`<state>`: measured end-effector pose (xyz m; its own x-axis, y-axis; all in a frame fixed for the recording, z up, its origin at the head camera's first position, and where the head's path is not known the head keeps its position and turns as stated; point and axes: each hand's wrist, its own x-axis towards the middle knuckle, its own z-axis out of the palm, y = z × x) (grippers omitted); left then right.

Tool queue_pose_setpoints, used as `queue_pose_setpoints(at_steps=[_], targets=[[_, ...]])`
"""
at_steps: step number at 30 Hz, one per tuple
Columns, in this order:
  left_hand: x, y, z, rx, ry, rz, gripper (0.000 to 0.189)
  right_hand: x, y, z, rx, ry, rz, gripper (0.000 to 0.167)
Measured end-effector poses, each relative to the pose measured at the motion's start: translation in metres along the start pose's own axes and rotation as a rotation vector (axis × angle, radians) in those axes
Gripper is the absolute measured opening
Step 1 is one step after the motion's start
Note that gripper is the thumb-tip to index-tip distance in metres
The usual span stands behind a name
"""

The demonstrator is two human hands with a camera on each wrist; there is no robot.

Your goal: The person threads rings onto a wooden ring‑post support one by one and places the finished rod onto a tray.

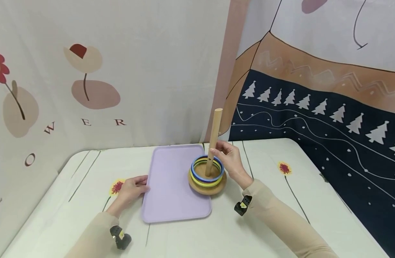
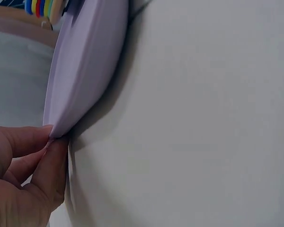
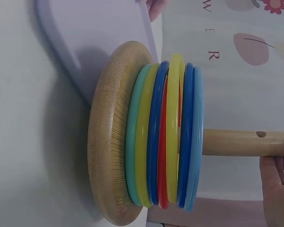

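Observation:
My left hand pinches the left edge of a lilac tray between thumb and fingers, plain in the left wrist view. With my right hand I grip the upright wooden post of a ring-toss stand, above its rings. Several coloured rings lie stacked around the post: light blue on top, then blue, yellow, red, and more down to green. Under them the round wooden base overlaps the tray's right edge in the head view, tilted a little.
A white cloth with printed flowers covers the table. Behind it hangs a pale printed curtain, and a dark one with white trees runs along the right. Each wrist carries a small black camera.

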<state>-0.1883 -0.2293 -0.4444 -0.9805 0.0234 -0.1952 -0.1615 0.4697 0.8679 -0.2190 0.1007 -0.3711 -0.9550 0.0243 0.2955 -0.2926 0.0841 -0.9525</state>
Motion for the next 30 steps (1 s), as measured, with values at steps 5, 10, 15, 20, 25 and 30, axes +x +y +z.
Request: queue_pose_setpoints(at_steps=[5, 10, 15, 20, 25, 30], targets=[[0.002, 0.012, 0.019, -0.010, -0.018, 0.014, 0.051, 0.002, 0.001, -0.001, -0.001, 0.001, 0.002, 0.024], [0.005, 0.020, 0.038, -0.026, -0.015, 0.014, 0.049, 0.005, 0.003, 0.000, 0.018, 0.004, -0.008, 0.025], [0.006, 0.026, 0.053, -0.058, -0.006, -0.013, 0.051, 0.007, 0.003, 0.001, 0.020, 0.016, -0.028, 0.025], [0.005, 0.032, 0.065, -0.070, -0.013, -0.018, 0.052, 0.008, 0.005, 0.000, -0.002, 0.010, -0.027, 0.025], [0.004, 0.037, 0.076, -0.057, -0.008, -0.024, 0.051, 0.009, 0.008, 0.001, -0.004, 0.002, -0.013, 0.024], [0.004, 0.041, 0.083, -0.092, -0.026, -0.016, 0.052, 0.009, 0.010, 0.002, -0.012, 0.004, -0.012, 0.024]])
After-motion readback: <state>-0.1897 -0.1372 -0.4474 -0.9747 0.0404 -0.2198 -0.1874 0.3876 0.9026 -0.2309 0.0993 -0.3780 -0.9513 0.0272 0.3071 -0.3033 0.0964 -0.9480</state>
